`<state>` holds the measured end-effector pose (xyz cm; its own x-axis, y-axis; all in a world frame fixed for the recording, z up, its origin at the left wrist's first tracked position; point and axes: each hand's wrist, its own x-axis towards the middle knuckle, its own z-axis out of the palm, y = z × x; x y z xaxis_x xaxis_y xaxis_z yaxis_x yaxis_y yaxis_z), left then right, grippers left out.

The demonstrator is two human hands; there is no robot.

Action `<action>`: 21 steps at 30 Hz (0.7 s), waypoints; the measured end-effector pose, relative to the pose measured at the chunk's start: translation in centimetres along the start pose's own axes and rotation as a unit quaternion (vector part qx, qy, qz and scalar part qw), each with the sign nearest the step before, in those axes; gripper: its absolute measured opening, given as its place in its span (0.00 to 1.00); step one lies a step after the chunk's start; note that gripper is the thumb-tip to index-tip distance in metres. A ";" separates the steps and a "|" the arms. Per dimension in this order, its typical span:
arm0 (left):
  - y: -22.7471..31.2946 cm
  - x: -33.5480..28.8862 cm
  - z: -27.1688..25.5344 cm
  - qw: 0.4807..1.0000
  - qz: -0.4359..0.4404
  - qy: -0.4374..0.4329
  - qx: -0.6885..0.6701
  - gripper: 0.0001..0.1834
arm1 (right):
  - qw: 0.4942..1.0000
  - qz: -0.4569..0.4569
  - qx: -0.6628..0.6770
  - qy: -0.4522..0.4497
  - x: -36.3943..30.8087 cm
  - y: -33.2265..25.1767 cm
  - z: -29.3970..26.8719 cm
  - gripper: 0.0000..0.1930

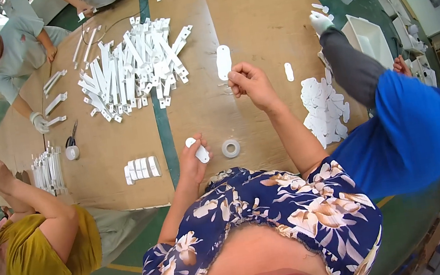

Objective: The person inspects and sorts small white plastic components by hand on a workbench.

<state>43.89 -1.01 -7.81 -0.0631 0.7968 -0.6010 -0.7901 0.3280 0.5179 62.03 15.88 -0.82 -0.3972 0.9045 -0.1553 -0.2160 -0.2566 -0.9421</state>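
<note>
Between the thumb and fingers of my right hand (253, 84) is the lower end of a flat white plate (224, 60), rounded at its ends and with small holes. The plate is over the brown table, right of the big heap. Lower and to the left, my left hand (192, 162) is closed round another white plate (198, 150), which has holes at its ends. A roll of tape (231, 148) lies between my two forearms. Further right is a single white plate (289, 72), beside a pile of similar plates (321, 111).
A large heap of white brackets (132, 65) covers the table's far left middle. Nearer are a row of white pieces (142, 169) and scissors (72, 135). Co-workers sit left and far; a person in a blue top (401, 133) reaches in at right, near a white bin (367, 38).
</note>
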 end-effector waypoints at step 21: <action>-4.9 5.5 -11.9 0.990 -0.049 0.085 -0.103 0.03 | 0.999 -0.011 0.049 -0.020 9.8 -1.8 3.1 0.05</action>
<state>40.15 -4.28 -20.83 -0.0681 0.6645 -0.7442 -0.9038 0.2747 0.3280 55.80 24.15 0.24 -0.4269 0.8961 -0.1213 -0.3101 -0.2710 -0.9113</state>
